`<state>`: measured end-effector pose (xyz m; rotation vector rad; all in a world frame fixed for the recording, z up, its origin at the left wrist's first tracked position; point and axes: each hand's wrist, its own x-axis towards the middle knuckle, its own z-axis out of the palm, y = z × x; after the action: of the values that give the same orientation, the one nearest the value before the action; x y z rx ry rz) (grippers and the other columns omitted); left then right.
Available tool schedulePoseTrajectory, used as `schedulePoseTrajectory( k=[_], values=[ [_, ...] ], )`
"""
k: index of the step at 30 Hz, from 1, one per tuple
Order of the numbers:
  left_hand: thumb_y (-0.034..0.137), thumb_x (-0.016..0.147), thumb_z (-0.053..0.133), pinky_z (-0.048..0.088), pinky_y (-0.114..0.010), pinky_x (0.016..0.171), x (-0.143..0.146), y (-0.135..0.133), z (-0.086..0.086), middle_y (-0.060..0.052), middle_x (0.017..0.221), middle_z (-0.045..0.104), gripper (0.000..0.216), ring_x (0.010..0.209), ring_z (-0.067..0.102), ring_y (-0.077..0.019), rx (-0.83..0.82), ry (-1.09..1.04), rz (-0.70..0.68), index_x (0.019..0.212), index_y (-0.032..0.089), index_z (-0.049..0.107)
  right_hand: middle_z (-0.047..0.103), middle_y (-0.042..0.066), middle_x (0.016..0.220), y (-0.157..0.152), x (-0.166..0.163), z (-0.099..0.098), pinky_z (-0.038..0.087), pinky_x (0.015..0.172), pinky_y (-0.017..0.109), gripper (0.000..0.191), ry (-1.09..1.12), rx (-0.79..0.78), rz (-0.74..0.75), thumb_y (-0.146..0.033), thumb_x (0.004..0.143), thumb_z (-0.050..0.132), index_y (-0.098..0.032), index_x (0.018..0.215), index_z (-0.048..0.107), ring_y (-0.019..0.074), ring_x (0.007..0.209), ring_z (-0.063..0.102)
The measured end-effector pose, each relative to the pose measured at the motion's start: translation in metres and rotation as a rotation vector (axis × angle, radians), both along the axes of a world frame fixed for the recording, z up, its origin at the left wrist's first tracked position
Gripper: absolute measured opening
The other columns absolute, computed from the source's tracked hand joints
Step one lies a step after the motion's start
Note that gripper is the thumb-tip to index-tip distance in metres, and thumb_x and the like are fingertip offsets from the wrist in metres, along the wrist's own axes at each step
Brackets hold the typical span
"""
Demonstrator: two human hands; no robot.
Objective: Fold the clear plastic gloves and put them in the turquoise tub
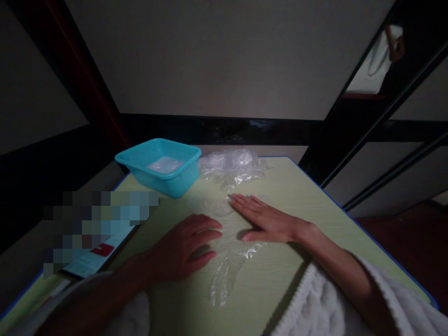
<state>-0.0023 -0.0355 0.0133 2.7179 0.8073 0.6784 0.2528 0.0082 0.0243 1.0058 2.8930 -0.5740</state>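
A thin, crumpled sheet of clear plastic [226, 275] lies on the table between my hands; I cannot make out whether it is a bag or a glove. My right hand [261, 217] rests palm down over its right side, fingers stretched out and thumb apart. To the left, my left hand [192, 242] hovers at the plastic's edge with curved, separated fingers and nothing visible in them. Beyond my hands, a loose heap of clear plastic [233, 165] sits at the table's far edge.
At the back left stands a turquoise plastic basin [178, 182] with a folded, whitish clear piece [166, 164] inside. A flat device with a lit, partly blurred screen [105, 242] lies on the left. The pale green table [315, 205] has a blue edge. A white bag [376, 65] is at upper right.
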Motion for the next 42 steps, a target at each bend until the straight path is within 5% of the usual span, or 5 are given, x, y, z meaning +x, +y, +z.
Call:
schedulePoseTrajectory(
  k=[4,11,24,35,42],
  values=[
    [0.024,0.074,0.061,0.043,-0.032,0.076,0.008,-0.014,0.006,-0.006,0.086,0.062,0.011,0.079,0.054,-0.0181,-0.072,0.009,-0.168,0.08,0.017,0.055,0.004,0.017,0.15,-0.007,-0.006,0.002,0.002,0.112,0.045,0.087,0.017,0.019,0.065,-0.06,0.084,0.042,-0.006,0.144,0.012,0.0228,0.139,0.0],
    [0.026,0.059,0.071,0.039,-0.03,0.07,0.01,-0.02,0.006,-0.001,0.082,0.056,0.029,0.074,0.048,-0.0158,-0.139,0.101,-0.242,0.076,0.018,0.049,0.006,0.017,0.15,-0.013,-0.01,0.002,0.002,0.112,0.045,0.088,0.016,0.042,0.118,-0.058,0.082,0.047,-0.005,0.143,0.015,0.0226,0.139,0.0],
    [0.002,0.073,0.046,0.038,-0.026,0.07,0.017,-0.024,0.001,0.0,0.075,0.056,0.015,0.068,0.046,-0.0124,0.024,0.08,-0.265,0.07,0.017,0.048,0.005,0.018,0.15,-0.012,-0.01,-0.002,0.003,0.112,0.044,0.087,-0.004,0.036,0.117,-0.056,0.082,0.048,-0.002,0.143,0.017,0.0224,0.139,-0.001],
    [0.005,0.076,0.049,0.043,-0.024,0.07,0.021,-0.015,0.001,-0.001,0.074,0.058,0.015,0.073,0.055,-0.0124,-0.201,-0.291,0.048,0.068,0.017,0.055,0.006,0.018,0.15,-0.013,-0.01,0.001,0.004,0.112,0.045,0.087,0.017,0.023,0.131,-0.058,0.082,0.047,-0.003,0.143,0.017,0.0226,0.139,0.0],
    [0.013,0.079,0.047,0.049,-0.028,0.073,0.019,-0.004,-0.01,-0.003,0.084,0.063,0.013,0.08,0.06,-0.0157,-0.188,-0.308,0.335,0.082,0.017,0.059,0.009,0.016,0.15,-0.011,-0.006,0.009,0.007,0.112,0.048,0.071,-0.012,0.076,0.045,-0.051,0.091,0.034,-0.006,0.143,0.018,0.0227,0.139,0.004]
  ],
)
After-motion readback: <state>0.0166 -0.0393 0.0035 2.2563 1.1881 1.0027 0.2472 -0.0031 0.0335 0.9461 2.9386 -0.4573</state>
